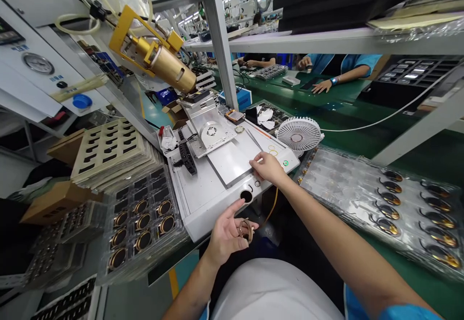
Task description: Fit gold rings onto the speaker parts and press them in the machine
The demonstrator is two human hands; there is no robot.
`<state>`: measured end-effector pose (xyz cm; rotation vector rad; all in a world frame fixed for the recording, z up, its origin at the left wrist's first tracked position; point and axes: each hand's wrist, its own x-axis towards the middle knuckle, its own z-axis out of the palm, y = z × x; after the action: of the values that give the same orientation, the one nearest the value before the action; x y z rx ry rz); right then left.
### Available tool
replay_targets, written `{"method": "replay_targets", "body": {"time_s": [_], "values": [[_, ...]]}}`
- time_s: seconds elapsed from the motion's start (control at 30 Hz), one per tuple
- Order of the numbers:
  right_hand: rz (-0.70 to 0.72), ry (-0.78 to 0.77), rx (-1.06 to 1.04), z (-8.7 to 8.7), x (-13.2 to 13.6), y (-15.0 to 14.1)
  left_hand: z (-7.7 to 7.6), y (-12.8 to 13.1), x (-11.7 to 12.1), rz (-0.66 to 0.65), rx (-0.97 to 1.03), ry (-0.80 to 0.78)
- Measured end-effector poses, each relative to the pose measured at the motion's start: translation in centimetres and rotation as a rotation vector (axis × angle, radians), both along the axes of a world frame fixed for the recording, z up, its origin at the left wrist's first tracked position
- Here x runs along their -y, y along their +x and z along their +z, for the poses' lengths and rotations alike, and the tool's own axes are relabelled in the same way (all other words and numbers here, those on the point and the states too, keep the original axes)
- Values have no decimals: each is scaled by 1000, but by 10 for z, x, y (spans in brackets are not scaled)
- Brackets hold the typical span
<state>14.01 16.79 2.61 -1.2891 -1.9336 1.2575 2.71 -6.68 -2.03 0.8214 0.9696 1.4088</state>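
My left hand holds a gold-brown round metal ring, like a watch case, between thumb and curled fingers. Its index finger points forward, and at that fingertip is a round black disc with a short dark tail, in front of the machine's front face. I cannot tell whether the finger bears the disc. My right hand is over the right edge of the flat metal plate, thumb and fingertips pinched together. Whatever is between them is hidden. Tweezers lie just beyond that hand.
A gold cylindrical machine head hangs over a metal fixture. At left, a tray carries gold-rimmed black discs. A white fan and a clear tray of tailed discs are at right. Co-workers' hands show across the bench.
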Motion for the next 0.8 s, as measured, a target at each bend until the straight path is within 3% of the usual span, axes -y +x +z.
{"method": "replay_targets", "body": {"time_s": [0.1, 0.17, 0.27, 0.37, 0.5, 0.67, 0.8], "values": [[-75, 76, 0, -6, 18, 15, 0, 1, 10, 43, -155, 16], [-12, 89, -94, -14, 43, 28, -1, 7, 13, 108, -311, 14], [170, -21, -303, -29, 87, 40, -5, 21, 12, 166, -529, 33], [183, -161, -435, -41, 114, 42, -10, 35, 5, 134, -645, 64], [88, -267, -539, -41, 113, 44, -11, 39, -2, 17, -690, 118], [163, -367, -546, -31, 102, 61, -12, 26, -7, 42, -687, 311], [152, -335, -468, -28, 102, 67, -15, 18, -10, -31, -767, 392]]}}
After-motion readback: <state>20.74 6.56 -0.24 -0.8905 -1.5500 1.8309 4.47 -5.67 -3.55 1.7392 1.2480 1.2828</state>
